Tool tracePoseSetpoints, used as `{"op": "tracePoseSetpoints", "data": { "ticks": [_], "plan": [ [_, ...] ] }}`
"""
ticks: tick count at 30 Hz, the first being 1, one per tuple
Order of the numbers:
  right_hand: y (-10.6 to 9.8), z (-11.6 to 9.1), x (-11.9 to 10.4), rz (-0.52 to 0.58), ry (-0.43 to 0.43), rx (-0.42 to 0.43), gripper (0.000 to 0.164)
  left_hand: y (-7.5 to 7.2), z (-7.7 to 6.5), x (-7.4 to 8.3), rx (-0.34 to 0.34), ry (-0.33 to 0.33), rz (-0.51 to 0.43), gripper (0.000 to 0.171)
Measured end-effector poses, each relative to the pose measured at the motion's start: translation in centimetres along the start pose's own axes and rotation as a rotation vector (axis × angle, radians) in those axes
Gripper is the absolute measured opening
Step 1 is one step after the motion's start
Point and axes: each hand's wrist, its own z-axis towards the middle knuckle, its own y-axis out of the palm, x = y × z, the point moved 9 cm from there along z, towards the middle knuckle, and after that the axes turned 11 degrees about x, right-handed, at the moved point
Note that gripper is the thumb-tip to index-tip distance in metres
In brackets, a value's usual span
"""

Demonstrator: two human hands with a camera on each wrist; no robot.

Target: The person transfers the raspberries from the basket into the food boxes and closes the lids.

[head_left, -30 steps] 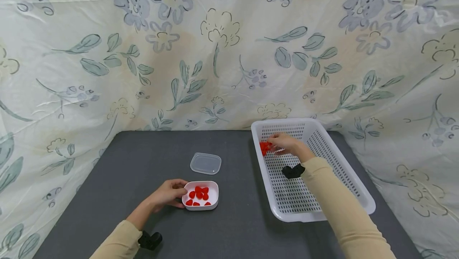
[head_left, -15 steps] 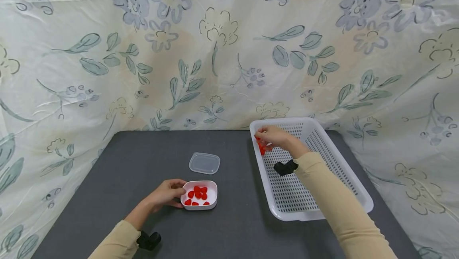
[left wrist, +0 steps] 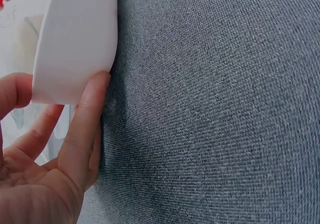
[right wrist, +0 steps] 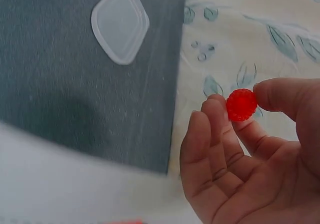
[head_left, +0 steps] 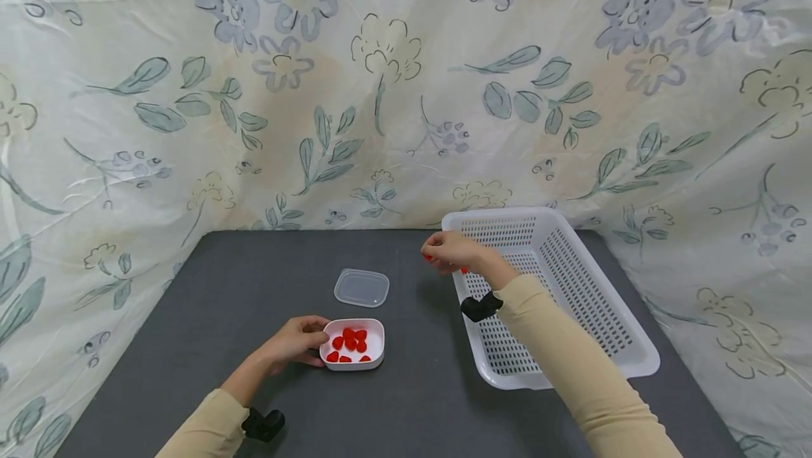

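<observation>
My right hand (head_left: 452, 252) pinches a red raspberry (right wrist: 242, 105) between thumb and fingertips. In the head view it is over the left rim of the white perforated basket (head_left: 507, 382). A bit of red shows inside the basket below the hand, partly covered. At the left, my left hand (head_left: 295, 342) holds the end of a small white container (head_left: 352, 366), its thumb at the rim and fingers along the outer wall. The left wrist view shows that container (left wrist: 80, 44) on the grey cloth. Several red raspberries (head_left: 349, 342) lie in it.
A clear plastic lid (head_left: 361, 289) lies flat on the dark grey table (head_left: 406, 416), behind the container. The basket's raised walls stand on the right side. A floral curtain (head_left: 380, 148) hangs behind the table edge.
My right hand has gone from inside the basket leftward to its rim, bringing out a raspberry. The left hand and the container have stayed put.
</observation>
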Motion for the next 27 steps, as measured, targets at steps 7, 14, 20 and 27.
{"op": "tracePoseSetpoints", "data": {
  "ticks": [7, 14, 20, 27],
  "plan": [
    [3.4, 0.0, -1.1, 0.002, -0.027, -0.049, 0.023, -0.2, 0.1, 0.0, -0.001, 0.0, -0.004, 0.042],
    [6.8, -0.4, -2.0, 0.006, -0.038, -0.089, 0.02, -0.2, 0.0, -0.1, -0.02, 0.011, -0.007, 0.043],
    [9.6, -0.9, -2.8, 0.011, -0.074, -0.133, 0.018, -0.1, 0.0, -0.1, -0.017, 0.011, -0.009, 0.043],
    [12.5, -1.2, -2.9, -0.022, -0.085, -0.16, 0.016, 0.0, 0.0, -0.2, -0.002, -0.004, -0.005, 0.042]
  ]
}}
